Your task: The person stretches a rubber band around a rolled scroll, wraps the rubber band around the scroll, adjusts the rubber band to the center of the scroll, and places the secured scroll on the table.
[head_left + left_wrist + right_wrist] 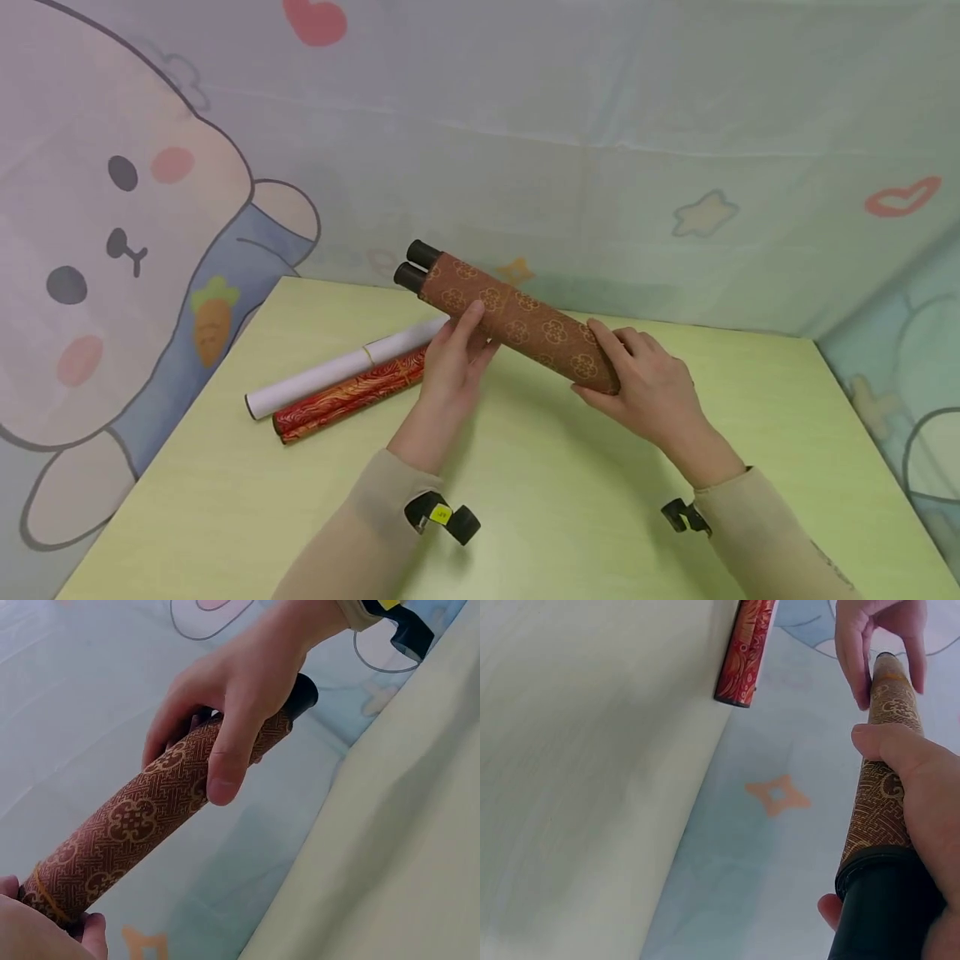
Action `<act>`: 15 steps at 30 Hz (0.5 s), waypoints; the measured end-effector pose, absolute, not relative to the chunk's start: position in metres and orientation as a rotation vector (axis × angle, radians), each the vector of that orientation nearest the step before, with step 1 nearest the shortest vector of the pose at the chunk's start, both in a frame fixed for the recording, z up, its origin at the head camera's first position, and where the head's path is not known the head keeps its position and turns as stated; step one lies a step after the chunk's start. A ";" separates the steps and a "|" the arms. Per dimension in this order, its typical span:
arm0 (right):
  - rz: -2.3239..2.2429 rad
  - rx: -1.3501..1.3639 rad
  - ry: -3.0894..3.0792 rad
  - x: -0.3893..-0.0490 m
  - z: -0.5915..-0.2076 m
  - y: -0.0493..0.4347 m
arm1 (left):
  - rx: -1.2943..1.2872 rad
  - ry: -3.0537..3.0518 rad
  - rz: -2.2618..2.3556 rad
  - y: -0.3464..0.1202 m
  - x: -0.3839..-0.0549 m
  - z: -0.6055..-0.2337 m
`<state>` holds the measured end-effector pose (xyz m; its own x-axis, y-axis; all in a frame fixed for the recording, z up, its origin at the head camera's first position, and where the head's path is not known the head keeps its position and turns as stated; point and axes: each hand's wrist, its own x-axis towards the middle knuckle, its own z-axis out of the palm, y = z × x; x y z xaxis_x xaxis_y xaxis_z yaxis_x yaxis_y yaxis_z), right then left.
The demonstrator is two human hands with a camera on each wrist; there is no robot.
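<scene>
A rolled brown scroll [525,321] with a gold flower pattern is held slanting above the table, its left end higher. Two black rod knobs [411,275] stick out at that end. My left hand [450,367] holds the scroll's left part from below, thumb along its near side. Around the right end my right hand [648,379] grips, with thumb and fingers on opposite sides. The left wrist view shows a thin yellow band [51,900] around the scroll near the left hand. A black knob [302,695] shows beyond the right hand there.
On the left of the pale table [570,500] lie a white roll [307,379] with a thin band and a red-and-gold patterned roll [352,396], side by side. A printed cloth [600,150] hangs behind the table.
</scene>
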<state>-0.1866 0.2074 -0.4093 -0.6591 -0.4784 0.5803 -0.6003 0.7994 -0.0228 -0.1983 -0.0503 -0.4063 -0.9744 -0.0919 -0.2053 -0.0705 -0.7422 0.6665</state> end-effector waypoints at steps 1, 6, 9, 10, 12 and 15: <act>0.286 0.800 -2.418 -0.186 -0.409 0.207 | 0.350 -1.124 -2.895 -0.050 -0.199 -0.406; 0.293 0.805 -2.367 -0.188 -0.410 0.207 | 0.381 -1.198 -2.815 -0.035 -0.199 -0.409; 0.301 0.795 -2.332 -0.191 -0.410 0.207 | 0.369 -1.286 -2.810 -0.022 -0.196 -0.411; 0.304 0.791 -2.323 -0.191 -0.410 0.207 | 0.362 -1.306 -2.816 -0.019 -0.194 -0.411; 0.304 0.788 -2.311 -0.192 -0.410 0.206 | 0.351 -1.302 -2.838 -0.017 -0.193 -0.413; 0.296 0.786 -2.312 -0.192 -0.411 0.206 | 0.364 -1.210 -2.862 -0.022 -0.196 -0.414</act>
